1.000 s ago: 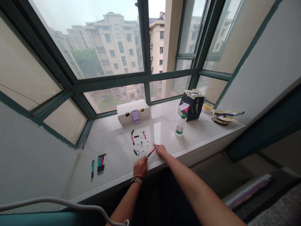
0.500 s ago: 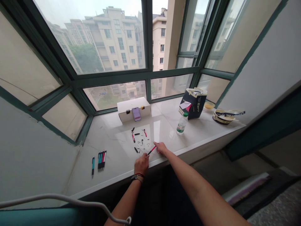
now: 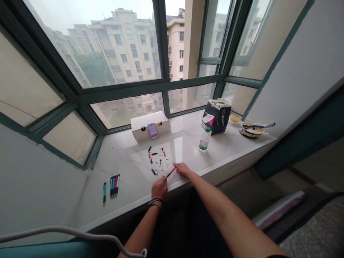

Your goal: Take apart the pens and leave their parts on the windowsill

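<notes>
Near the sill's front edge, a red and black pen (image 3: 171,171) is stretched between my two hands. My left hand (image 3: 159,187) is closed on its black lower end, and my right hand (image 3: 182,169) pinches the red upper end. Just beyond them lie loose pen parts: red barrels (image 3: 163,152), black grips (image 3: 153,171), a white barrel (image 3: 161,165) and several tiny pieces. To the left, several whole pens (image 3: 114,186) lie side by side in a row, with one teal pen (image 3: 104,192) apart from them.
The white stone sill (image 3: 129,157) runs beneath green-framed windows. A white box (image 3: 139,132) stands at the back, a purple pack (image 3: 153,131) against it. On the right are a water bottle (image 3: 204,140), a dark paper bag (image 3: 218,116) and a food bowl (image 3: 251,130). A white cable (image 3: 80,234) crosses the lower left.
The camera view has shifted slightly, so the scene sits a little further left. Both hands keep hold of the pen, with little other visible movement.
</notes>
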Tool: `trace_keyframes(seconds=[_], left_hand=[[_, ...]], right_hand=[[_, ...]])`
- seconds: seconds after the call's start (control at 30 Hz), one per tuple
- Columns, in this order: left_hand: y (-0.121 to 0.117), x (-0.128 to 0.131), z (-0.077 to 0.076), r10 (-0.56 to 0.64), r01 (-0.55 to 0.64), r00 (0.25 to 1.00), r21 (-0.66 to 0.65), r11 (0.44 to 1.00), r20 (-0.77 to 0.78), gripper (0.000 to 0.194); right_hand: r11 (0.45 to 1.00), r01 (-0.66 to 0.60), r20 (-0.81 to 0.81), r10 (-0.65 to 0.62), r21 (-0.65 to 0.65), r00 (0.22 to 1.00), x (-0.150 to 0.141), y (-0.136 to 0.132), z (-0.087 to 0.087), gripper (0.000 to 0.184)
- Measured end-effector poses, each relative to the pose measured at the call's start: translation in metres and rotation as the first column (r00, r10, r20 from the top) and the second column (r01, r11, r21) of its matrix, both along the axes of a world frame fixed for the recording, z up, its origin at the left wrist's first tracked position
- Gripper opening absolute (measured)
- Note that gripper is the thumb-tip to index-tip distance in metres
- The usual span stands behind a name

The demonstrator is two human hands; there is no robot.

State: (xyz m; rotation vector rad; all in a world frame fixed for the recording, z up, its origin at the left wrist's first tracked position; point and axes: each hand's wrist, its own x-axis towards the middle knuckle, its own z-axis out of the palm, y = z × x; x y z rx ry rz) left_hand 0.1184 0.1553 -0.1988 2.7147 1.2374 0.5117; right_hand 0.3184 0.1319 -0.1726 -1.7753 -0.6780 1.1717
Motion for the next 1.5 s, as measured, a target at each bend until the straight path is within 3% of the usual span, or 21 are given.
trace_keyframes(seconds=[0.33,0.57,0.8,0.97,1.5], left_hand=[[-0.002,0.001,0.004,0.007,-0.007,1.000,-0.057,0.998,0.009,0.033],[-0.003,0.000,0.009,-0.045,0.045,0.999,0.006,0.999,-0.009,0.039],[-0.002,0.000,0.004,-0.056,0.056,0.998,0.008,0.998,-0.007,0.041],[-0.003,0.000,0.004,-0.008,0.009,1.000,-0.039,0.999,0.026,0.033],[-0.004,0.002,0.007,0.004,-0.004,1.000,-0.003,1.000,-0.003,0.033]], right_hand=[[0.998,0.050,0.036,-0.049,-0.024,0.998,-0.003,0.003,-0.002,0.045],[0.998,0.051,0.063,-0.048,-0.042,0.997,-0.001,0.005,-0.006,0.045],[0.997,0.063,0.089,-0.058,-0.052,0.994,-0.001,0.007,-0.008,0.045],[0.996,0.062,0.103,-0.056,-0.058,0.993,-0.001,0.006,-0.007,0.046],[0.998,0.043,0.109,-0.039,-0.035,0.993,-0.002,0.003,-0.005,0.047]])
